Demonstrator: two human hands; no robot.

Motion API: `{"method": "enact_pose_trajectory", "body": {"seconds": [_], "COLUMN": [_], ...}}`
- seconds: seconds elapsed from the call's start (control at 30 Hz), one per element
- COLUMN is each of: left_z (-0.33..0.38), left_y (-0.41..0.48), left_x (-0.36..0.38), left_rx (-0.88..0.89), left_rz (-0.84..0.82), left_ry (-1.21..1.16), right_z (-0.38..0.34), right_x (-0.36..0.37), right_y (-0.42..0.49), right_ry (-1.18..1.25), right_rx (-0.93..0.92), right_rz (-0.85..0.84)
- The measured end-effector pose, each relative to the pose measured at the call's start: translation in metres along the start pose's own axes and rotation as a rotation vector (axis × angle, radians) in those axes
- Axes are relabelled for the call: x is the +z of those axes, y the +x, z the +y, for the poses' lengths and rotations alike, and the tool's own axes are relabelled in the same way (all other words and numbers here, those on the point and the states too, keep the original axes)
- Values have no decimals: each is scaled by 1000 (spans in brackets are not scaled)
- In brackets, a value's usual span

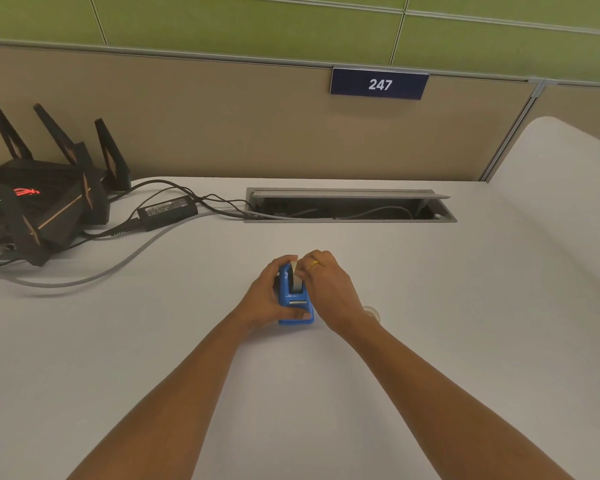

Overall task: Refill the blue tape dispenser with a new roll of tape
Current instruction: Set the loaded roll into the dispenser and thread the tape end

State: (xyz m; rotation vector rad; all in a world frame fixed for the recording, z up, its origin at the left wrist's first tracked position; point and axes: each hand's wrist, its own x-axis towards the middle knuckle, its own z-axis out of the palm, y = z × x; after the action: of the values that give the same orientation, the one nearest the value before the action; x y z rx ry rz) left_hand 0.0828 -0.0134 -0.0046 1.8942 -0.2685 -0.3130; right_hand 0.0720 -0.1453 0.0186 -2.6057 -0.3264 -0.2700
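A router (pixel 42 202) and its cables (pixel 174 209) crowd the far left of the worktop (pixel 153 341). At centre the left hand (pixel 265 297) is clamped round the side of the dispenser (pixel 296 304), steadying it. The roll (pixel 296 277) sits in its cradle, and the right hand (pixel 326 289) pinches it at the top. The dispenser looks light, rigid plastic, liable to skid; hold its flanks, clear of the cutter. Something small and clear (pixel 373 311) lies just right. Open room lies near and right; the cable tray (pixel 350 206) sits well behind.
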Motion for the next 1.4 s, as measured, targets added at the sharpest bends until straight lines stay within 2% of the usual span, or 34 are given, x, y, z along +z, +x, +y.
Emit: {"method": "enact_pose_trajectory", "body": {"seconds": [0.2,0.5,0.83,0.97,1.17,1.4], "left_z": [3,5,3,7,4,3], "left_y": [-2,-5,-5,-7,-6,-6], "left_x": [0,-1,-4,-5,-3,-2], "left_rx": [19,39,97,130,85,78], "left_rz": [-35,-52,-112,-102,-98,-78], "left_ry": [8,28,65,62,78,95], "right_z": [-2,-6,-9,-12,-13,-18], "right_x": [2,3,1,2,1,-2], "right_y": [-4,-5,-11,-12,-25,-31], "right_ry": [-44,38,87,67,131,102], "right_rx": [50,166,132,198,143,141], "right_rz": [-38,-59,-61,-125,-30,-51]}}
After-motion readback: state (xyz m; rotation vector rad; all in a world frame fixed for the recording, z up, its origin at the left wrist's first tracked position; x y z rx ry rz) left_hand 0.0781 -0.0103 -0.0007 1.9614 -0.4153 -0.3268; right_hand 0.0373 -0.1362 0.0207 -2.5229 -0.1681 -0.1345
